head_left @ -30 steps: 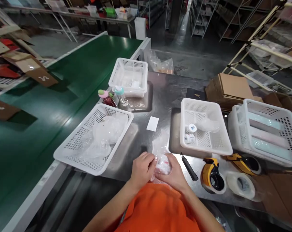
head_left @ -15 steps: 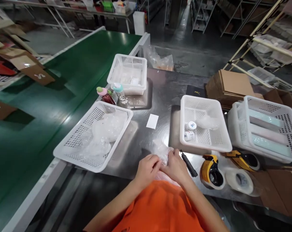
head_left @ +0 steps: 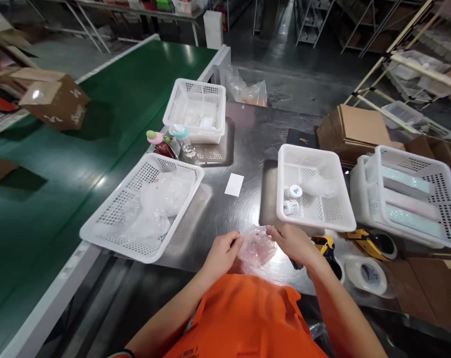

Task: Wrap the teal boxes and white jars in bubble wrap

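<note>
Between both hands [head_left: 222,253] [head_left: 293,242]; clear plastic bag [head_left: 257,246]

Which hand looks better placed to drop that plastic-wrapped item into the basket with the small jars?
Probably the right hand: it grips the plastic-wrapped item on the side just below the basket; the left hand is farther away.

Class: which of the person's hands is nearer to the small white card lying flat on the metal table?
Left. The left hand sits just below the white card, gripping the clear plastic bag. The right hand holds the bag's other side, farther right of the card.
</note>
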### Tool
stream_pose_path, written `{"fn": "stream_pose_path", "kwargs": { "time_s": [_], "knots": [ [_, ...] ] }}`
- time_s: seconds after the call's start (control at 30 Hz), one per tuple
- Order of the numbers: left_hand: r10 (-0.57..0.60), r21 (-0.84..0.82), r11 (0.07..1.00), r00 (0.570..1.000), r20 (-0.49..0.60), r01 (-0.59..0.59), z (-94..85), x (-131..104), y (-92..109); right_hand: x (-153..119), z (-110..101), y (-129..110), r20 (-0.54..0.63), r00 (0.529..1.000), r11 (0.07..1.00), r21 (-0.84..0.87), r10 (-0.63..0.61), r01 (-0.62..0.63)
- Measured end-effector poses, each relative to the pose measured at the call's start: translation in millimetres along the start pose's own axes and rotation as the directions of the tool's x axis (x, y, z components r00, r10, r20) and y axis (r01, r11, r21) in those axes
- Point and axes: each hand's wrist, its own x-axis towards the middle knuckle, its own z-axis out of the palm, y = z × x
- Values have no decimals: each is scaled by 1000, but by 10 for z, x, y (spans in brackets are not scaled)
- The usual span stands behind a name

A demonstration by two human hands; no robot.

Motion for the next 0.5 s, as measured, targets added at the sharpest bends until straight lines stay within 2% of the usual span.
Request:
{"fn": "stream_pose_path", "kwargs": {
  "time_s": [0.07,0.2,0.27,0.3,0.37,0.4,0.47,0.5],
  "knots": [
    [9,-4,1000,1000,3,-9,-12,-3,30,10,54,-7,-32,999,999,-46,-26,25],
    [27,28,999,997,-66,-25,-65,0,38,11,335,2,-129,984,990,-83,-120,110],
    [25,22,1000,995,-101,-22,-113,1,27,19,480,44,-231,957,984,-6,-177,181],
    [36,18,999,991,-132,-34,-136,4,22,30,541,72,-316,924,968,58,-215,245],
    [63,-14,998,979,-194,-67,-161,22,24,68,650,127,-471,835,884,207,-285,419],
    [64,-47,996,974,-216,-76,-158,37,31,91,704,145,-505,804,818,287,-312,498],
    [47,-119,990,972,-230,-76,-118,75,58,134,831,141,-490,795,693,431,-358,577],
    [42,-135,988,974,-222,-73,-84,94,76,152,905,119,-471,800,660,471,-373,585]
  ]
}}
